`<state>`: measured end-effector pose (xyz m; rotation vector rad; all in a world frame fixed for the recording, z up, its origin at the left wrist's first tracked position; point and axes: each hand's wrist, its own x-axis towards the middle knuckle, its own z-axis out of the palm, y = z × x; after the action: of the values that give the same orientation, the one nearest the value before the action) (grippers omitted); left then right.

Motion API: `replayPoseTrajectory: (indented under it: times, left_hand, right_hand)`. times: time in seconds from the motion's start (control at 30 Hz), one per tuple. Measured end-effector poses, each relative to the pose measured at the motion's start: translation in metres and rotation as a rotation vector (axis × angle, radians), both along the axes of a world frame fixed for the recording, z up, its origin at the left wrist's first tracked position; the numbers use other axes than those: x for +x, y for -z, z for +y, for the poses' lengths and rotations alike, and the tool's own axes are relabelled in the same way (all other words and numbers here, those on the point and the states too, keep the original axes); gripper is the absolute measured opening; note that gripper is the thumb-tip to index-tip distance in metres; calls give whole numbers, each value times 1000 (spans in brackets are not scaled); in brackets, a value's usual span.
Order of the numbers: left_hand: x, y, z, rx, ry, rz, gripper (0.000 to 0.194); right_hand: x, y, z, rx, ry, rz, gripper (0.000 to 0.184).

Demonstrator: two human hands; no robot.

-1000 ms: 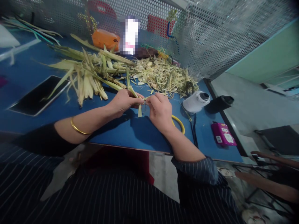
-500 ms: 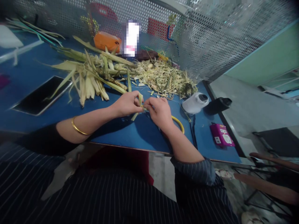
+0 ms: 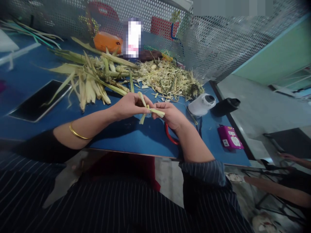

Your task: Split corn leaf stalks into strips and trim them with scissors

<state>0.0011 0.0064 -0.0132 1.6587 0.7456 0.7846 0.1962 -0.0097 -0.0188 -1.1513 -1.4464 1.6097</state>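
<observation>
Above the front of the blue table, my left hand (image 3: 130,105) pinches a small piece of folded corn husk (image 3: 157,112) between thumb and fingers. Its pale green ends stick out upward, downward and to the right. My right hand (image 3: 171,115) meets it from the other side, fingertips closed on the same piece, partly hidden behind it. Below my right wrist a red curved handle (image 3: 171,136) shows; the rest of that tool is covered. Beyond my left hand lies a bundle of dried corn husks (image 3: 89,89), and a heap of shredded husk (image 3: 170,81) spreads behind both hands.
To the right stand a white thread cone (image 3: 200,106), a black cone (image 3: 225,107) and a purple packet (image 3: 230,138). A dark rectangular panel (image 3: 40,100) lies at left. An orange object (image 3: 107,42) sits before the perforated metal screen (image 3: 213,48). Another person's leg (image 3: 274,189) is at right.
My right hand has turned, and a husk end now points right across its fingers. The red handle shows below the wrist, where a yellow curve showed right of it before. The view shifted slightly.
</observation>
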Motion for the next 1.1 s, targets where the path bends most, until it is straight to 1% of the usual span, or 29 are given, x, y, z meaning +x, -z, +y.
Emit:
replayPoseTrajectory:
  times: [0.07,0.17,0.27,0.4,0.47,0.57,0.67,0.73,0.83,0.9,0.97,1.1]
  left_hand:
    - [0,1,1,-22,-42,-31,23]
    - [0,2,1,-64,-107,-62,22]
    - [2,6,3,-125,-172,-89,21]
    - [5,10,5,-210,-309,-152,21]
    - [6,10,5,-263,-338,-180,21]
    - [7,8,3,-301,-318,-167,20]
    - [8,7,-2,-283,-265,-115,17]
    - [8,7,-4,-293,-222,-85,17]
    - [7,7,-4,-384,-181,-89,22]
    - [6,6,-2,-444,-198,-124,28]
    - [6,6,-1,-462,-231,-151,32]
    - [7,5,-2,-391,-292,-137,35]
  right_hand:
    - [-1,1,1,-29,20,46,24]
    - [-4,6,1,-33,85,91,28]
    - [-9,9,-1,74,140,77,29]
    - [-15,9,-5,228,114,-23,28]
    - [-16,8,-6,271,132,-94,30]
    - [-16,8,-6,302,227,-107,32]
    - [-16,9,-4,338,317,-81,26]
    - [-15,10,-4,376,350,-120,24]
    - [-14,9,-5,403,362,-167,21]
    - [-12,7,-5,395,377,-139,19]
    - [-11,6,-4,383,400,-104,19]
    - [-10,5,-4,411,434,-100,17]
